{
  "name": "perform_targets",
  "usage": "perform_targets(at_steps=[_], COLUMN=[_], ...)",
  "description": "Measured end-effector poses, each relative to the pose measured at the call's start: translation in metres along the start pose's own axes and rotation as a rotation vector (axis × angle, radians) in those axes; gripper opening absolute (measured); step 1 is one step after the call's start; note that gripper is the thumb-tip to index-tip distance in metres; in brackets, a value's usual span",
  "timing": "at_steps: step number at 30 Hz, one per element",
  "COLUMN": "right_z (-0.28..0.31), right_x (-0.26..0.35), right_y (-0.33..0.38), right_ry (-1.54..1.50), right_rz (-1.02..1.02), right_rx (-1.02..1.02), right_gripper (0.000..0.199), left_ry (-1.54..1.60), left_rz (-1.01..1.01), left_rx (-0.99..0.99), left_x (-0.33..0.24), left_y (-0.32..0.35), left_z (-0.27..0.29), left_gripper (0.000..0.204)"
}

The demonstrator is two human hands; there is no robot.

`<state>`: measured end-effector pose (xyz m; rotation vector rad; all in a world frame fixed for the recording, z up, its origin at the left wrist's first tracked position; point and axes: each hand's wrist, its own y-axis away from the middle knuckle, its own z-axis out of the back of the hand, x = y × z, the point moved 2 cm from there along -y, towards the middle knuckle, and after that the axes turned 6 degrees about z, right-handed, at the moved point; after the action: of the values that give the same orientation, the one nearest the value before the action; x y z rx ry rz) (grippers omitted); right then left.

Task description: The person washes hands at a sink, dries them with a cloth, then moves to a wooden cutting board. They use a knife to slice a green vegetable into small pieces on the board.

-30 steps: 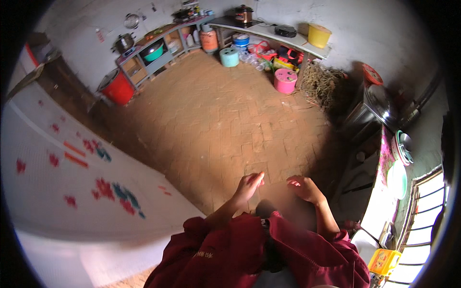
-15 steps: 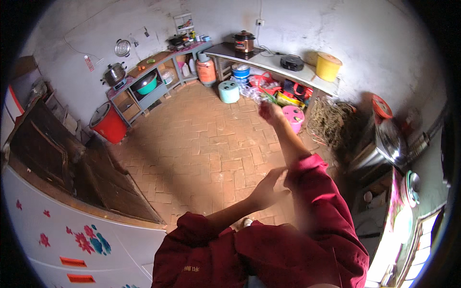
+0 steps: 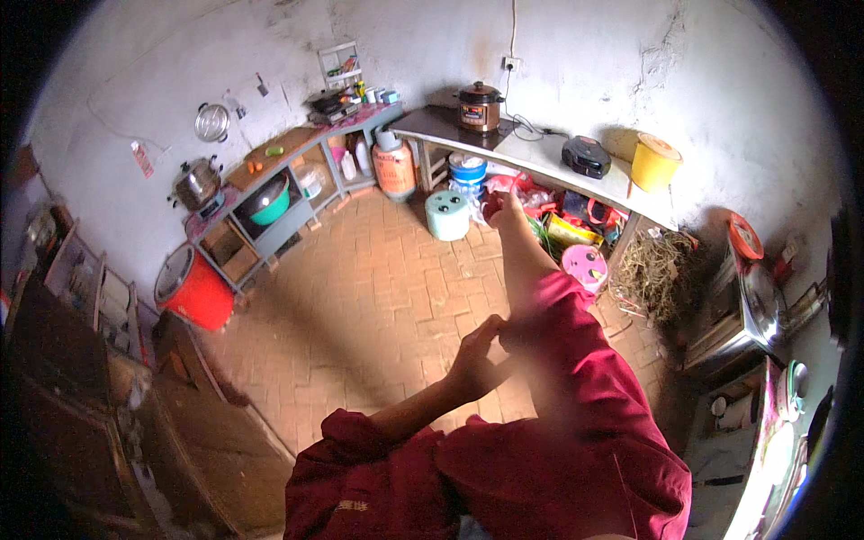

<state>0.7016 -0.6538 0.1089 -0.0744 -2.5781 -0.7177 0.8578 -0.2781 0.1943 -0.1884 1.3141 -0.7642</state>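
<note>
My right arm stretches forward over the brick floor, its maroon sleeve (image 3: 585, 346) pushed up and the forearm bare. At its end my right hand (image 3: 499, 207) is curled closed, with nothing visible in it. My left hand (image 3: 479, 362) is bent toward the right arm, its fingertips closed on the right sleeve near the elbow. Blur hides part of that contact. Beyond the right hand, in line of sight, are a mint-green stool (image 3: 448, 216) and red plastic bags (image 3: 531, 193) under the table. A pink stool (image 3: 585, 266) shows beside the right forearm.
A long table (image 3: 540, 148) along the far wall bears a rice cooker (image 3: 480, 108), a black appliance (image 3: 586, 157) and a yellow bucket (image 3: 655, 162). An orange gas cylinder (image 3: 394, 166) stands left of it. A red bin (image 3: 196, 292) is at left; dry brushwood (image 3: 657, 270) lies at right.
The view has turned leftward and forward, so the white cabinet has left the picture. My left hand has shifted slightly up along the right sleeve; the right arm stays stretched out.
</note>
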Motion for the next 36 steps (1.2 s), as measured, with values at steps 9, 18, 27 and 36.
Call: perform_targets(at_steps=[9,18,27,36], right_z=[-0.053,-0.31,-0.507,-0.671], right_x=[0.068,-0.107,-0.486,-0.535], right_y=[-0.234,-0.391,-0.234,-0.294], right_ry=[-0.346,0.765,1.501,1.183], right_rz=[0.382,0.741,1.105,0.987], right_rx=[-0.032,0.163,1.842,1.765], right_gripper=[0.017,0.018,0.041,0.067], left_ry=[-0.197,-0.263,-1.523,-1.628], left_rz=[0.007,-0.039,0.754,0.925], left_rx=[0.164,0.61,0.782,0.653], left_x=[0.102,0.374,0.724,0.819], left_y=[-0.146,-0.31,-0.403,-0.495], left_z=[0.127,0.33,0.717,0.957], left_gripper=[0.018,0.015,0.021,0.021])
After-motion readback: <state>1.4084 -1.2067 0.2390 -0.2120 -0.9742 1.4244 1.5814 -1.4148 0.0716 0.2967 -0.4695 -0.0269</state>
